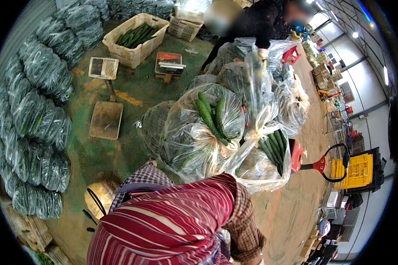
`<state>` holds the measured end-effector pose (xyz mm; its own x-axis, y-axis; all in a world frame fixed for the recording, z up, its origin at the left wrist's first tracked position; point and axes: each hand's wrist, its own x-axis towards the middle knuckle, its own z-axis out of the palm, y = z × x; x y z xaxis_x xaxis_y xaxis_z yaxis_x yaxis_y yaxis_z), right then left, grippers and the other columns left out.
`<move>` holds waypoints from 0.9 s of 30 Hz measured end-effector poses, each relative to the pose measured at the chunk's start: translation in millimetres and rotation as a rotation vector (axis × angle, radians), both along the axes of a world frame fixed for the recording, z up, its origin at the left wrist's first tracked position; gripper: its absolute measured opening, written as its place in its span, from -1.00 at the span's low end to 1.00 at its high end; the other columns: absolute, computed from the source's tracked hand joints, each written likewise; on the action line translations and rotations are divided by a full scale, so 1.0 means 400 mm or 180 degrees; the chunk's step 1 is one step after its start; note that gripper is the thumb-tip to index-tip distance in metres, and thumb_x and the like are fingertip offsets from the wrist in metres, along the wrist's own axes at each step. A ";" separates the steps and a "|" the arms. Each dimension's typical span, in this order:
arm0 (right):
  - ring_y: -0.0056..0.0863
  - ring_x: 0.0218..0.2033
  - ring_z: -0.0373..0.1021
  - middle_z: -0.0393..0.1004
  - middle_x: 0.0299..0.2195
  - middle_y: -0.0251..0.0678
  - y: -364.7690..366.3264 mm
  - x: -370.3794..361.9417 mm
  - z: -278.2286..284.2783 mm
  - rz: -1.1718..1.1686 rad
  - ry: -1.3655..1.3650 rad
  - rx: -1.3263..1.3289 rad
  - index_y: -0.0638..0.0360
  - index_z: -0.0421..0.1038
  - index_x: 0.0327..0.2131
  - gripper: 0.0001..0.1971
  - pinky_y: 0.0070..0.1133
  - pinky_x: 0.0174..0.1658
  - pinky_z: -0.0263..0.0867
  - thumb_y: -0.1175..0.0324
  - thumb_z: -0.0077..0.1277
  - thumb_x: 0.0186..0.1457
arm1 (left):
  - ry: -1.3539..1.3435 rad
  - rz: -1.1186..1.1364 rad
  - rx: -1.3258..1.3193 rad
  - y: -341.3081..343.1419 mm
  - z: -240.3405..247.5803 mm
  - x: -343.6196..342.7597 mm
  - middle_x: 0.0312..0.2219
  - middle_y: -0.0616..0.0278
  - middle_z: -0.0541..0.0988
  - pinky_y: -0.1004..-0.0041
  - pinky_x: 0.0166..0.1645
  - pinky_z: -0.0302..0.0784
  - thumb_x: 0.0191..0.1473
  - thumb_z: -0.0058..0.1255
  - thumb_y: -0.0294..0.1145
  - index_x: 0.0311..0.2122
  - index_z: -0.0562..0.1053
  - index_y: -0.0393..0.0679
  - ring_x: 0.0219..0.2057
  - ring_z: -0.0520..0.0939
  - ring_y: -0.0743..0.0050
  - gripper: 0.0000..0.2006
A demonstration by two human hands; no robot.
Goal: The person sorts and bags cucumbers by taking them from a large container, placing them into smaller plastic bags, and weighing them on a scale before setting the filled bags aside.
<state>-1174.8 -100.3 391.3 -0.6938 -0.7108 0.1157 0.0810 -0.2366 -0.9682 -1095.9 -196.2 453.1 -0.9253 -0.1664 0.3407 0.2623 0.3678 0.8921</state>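
Cucumbers [205,115], at least two, show at the top of one big round clear bag [181,132] in the middle of the view, and a row of several more, too closely overlapped to count, fills part of a second knotted clear bag [254,165] touching it on the right. Along the lower edge are one red-striped garment [168,212] and one brown checked sleeve [247,225]; the right hand [255,261] is all but cut off there and the left hand is out of view, so whether either is spread or pinching something cannot be told. Beyond the two bags, one person in dark clothes [252,22] has one hand [262,54] on more clear plastic. To the left sit one platform scale [106,120] and one pale crate [126,55] of cucumbers. Farther left, filled bags [44,115] are stacked, too merged to count. On the right are one red and black handle [324,166] and one yellow crate [360,170].
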 end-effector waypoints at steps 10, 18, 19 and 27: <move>-0.43 -0.29 0.35 0.41 -0.28 -0.27 -0.036 -0.070 -0.077 -0.0212 -0.0740 0.0146 0.28 0.28 -0.13 -0.70 -0.51 -0.13 0.24 0.39 -0.11 0.04 | -0.0846 0.1371 -0.0160 -0.114 -0.074 0.055 -0.46 0.04 0.43 0.33 -0.29 0.40 -0.03 -0.05 0.11 -0.38 0.37 -0.24 -0.43 0.45 0.18 -0.51; -0.41 -0.21 0.34 0.40 -0.24 -0.25 -0.127 0.014 -0.122 0.0479 0.3152 -0.0193 0.24 0.34 -0.19 -0.75 -0.49 -0.06 0.19 0.38 -0.11 0.04 | -0.0921 0.1494 -0.0161 -0.131 -0.145 0.163 -0.44 -0.03 0.46 0.23 -0.22 0.40 -0.15 0.06 0.13 -0.32 0.38 -0.24 -0.32 0.51 -0.03 -0.46; -0.41 -0.19 0.33 0.40 -0.23 -0.24 -0.149 0.061 -0.112 0.0400 0.3929 -0.0653 0.24 0.36 -0.21 -0.77 -0.49 -0.04 0.18 0.38 -0.11 0.05 | -0.1396 0.1289 -0.0059 -0.133 -0.129 0.183 -0.35 -0.04 0.50 0.23 -0.15 0.41 -0.17 0.09 0.06 -0.23 0.40 -0.22 -0.25 0.52 -0.02 -0.46; -0.66 -0.59 0.18 0.26 -0.59 -0.48 -0.162 0.059 0.027 0.0311 0.1267 0.0064 0.15 0.32 -0.50 -0.92 -0.64 -0.49 0.15 0.48 -0.11 0.05 | 0.0275 0.1748 0.0151 -0.211 -0.141 0.254 -0.44 0.13 0.55 0.32 -0.24 0.47 -0.06 0.03 -0.30 -0.29 0.46 -0.22 -0.40 0.56 0.28 -0.76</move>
<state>-1151.4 -165.3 402.0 -0.5267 -0.7759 0.3471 -0.2800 -0.2272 -0.9327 -994.1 -280.4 396.5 -0.6674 -0.6333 0.3917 0.1162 0.4310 0.8948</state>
